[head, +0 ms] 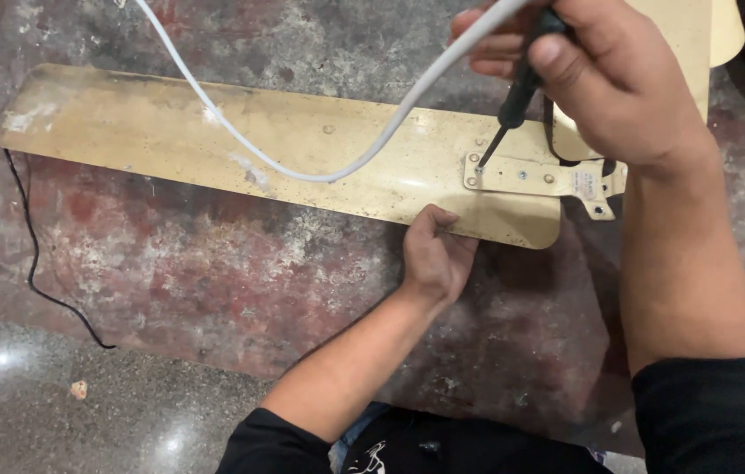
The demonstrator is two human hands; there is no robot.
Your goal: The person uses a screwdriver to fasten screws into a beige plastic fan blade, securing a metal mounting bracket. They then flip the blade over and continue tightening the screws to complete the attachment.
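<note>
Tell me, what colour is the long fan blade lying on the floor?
The fan blade is a worn cream-yellow, scuffed with pale patches; the head view shows it plainly.

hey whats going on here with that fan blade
A person is working on a worn, cream-coloured fan blade lying flat on a stained reddish floor. The right hand holds a black-handled screwdriver, its tip set at a screw on the metal bracket at the blade's end. The left hand presses on the blade's near edge beside the bracket. A white cable lies draped across the blade.
</note>
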